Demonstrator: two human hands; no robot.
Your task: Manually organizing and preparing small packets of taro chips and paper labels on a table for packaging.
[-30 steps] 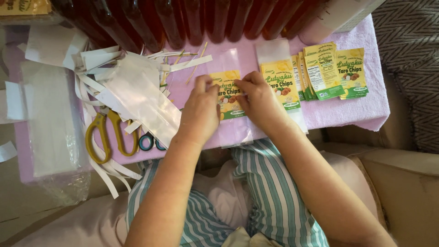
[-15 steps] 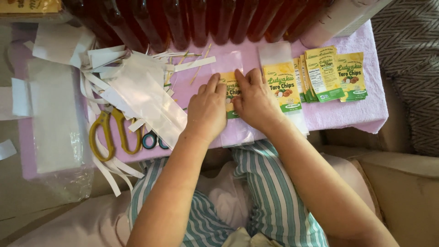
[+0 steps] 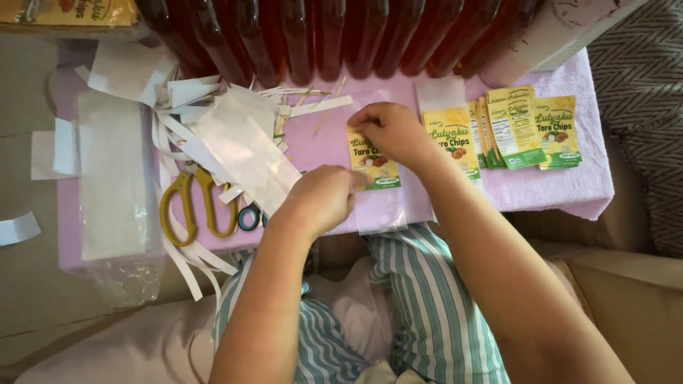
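My right hand (image 3: 390, 131) pinches the top edge of the yellow label (image 3: 373, 162); my left hand (image 3: 324, 199) has its fingers closed at the label's lower corner. I judge it thin, light and floppy, best held by the edges.

Yellow-handled scissors (image 3: 196, 206) beside white paper strips (image 3: 213, 135) (dark red bottles (image 3: 320, 35) behind).
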